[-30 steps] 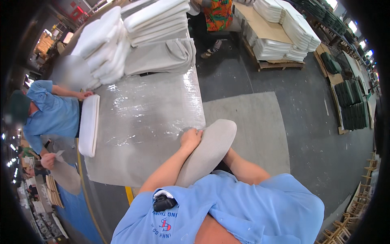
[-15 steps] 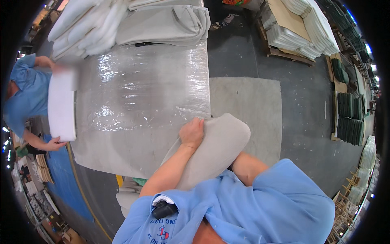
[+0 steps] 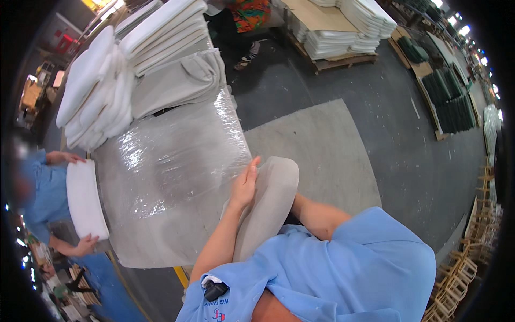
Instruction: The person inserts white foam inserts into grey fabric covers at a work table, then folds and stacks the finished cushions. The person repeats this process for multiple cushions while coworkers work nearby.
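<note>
A grey fabric-covered cushion [image 3: 270, 201] stands tilted against my body at the near edge of the table. My left hand [image 3: 246, 183] lies along the cushion's left side, fingers stretched out and pointing away from me. On the right, my bare forearm [image 3: 320, 217] runs behind the cushion, which hides my right hand and its fingers. Clear plastic film [image 3: 177, 166] covers much of the table top just beyond my left hand.
Folded grey covers [image 3: 179, 83] and stacked white padding [image 3: 96, 99] occupy the table's far end. A co-worker in blue [image 3: 40, 188] holds a white pad [image 3: 87, 198] at the left. Pallets of white pads [image 3: 332, 43] and dark green pieces [image 3: 450, 99] stand at far right.
My left hand has gone from curled fingers at the cushion's edge to stretched fingers along its side. The cushion now shows narrower, more edge-on. My view has turned.
</note>
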Demonstrator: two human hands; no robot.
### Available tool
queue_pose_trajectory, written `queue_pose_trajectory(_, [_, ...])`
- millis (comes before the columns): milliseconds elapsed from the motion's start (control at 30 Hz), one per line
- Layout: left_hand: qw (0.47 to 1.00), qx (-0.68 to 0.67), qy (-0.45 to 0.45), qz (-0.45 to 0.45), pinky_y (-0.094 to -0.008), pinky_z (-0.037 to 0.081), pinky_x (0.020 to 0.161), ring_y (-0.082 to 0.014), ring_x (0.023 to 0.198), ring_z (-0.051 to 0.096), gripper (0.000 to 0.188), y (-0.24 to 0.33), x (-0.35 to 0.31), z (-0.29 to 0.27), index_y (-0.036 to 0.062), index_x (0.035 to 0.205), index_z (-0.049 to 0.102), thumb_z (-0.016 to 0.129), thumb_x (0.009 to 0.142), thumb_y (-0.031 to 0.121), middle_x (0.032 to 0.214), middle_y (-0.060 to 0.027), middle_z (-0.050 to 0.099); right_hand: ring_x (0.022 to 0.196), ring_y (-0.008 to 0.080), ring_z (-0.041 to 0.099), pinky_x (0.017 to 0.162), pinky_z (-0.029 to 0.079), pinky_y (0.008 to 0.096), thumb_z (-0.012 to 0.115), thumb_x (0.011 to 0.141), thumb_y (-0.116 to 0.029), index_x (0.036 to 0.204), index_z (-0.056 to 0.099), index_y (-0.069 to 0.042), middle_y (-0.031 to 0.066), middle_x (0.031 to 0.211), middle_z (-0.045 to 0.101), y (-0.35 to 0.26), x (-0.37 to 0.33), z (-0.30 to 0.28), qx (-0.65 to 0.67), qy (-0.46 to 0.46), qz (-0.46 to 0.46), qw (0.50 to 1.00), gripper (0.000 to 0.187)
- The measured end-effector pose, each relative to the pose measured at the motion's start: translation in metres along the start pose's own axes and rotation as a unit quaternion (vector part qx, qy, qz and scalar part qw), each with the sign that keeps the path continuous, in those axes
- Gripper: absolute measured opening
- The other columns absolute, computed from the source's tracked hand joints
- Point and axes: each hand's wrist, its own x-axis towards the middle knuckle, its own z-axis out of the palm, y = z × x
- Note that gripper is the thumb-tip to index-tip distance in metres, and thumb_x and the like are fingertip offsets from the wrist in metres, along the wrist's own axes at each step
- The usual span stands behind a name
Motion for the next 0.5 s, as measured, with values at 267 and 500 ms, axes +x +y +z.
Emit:
queue_pose_trajectory(267, [0.992, -0.048, -0.099, 0.068, -0.0381, 0.012, 0.132, -0.0282, 0.163, 0.019, 0.057, -0.032, -0.005, 0.026, 0.0058, 0.166, 0.032, 0.04, 0.114, 0.027, 0.175, -0.0142, 0.025, 0.109, 0.0283, 0.072, 0.092, 0.055, 0.0422, 0.065, 0.103, -0.04, 0.129, 0.069, -0.001, 0.0153, 0.12, 0.075, 0.018, 0.005, 0.003, 0.009, 0.037, 0.001, 0.999, 0.047])
queue_pose_trajectory(500, [0.986, -0.128, -0.09, 0.064, -0.0374, 0.013, 0.132, -0.0277, 0.163, 0.02, 0.058, -0.053, 0.003, 0.029, 0.0012, 0.165, 0.031, 0.04, 0.113, 0.026, 0.175, -0.0141, 0.027, 0.107, 0.0274, 0.072, 0.091, 0.055, 0.0408, 0.065, 0.103, -0.04, 0.127, 0.07, -0.001, 0.0151, 0.118, 0.076, 0.02, 0.008, 0.001, 0.002, 0.07, 0.006, 0.997, 0.047])
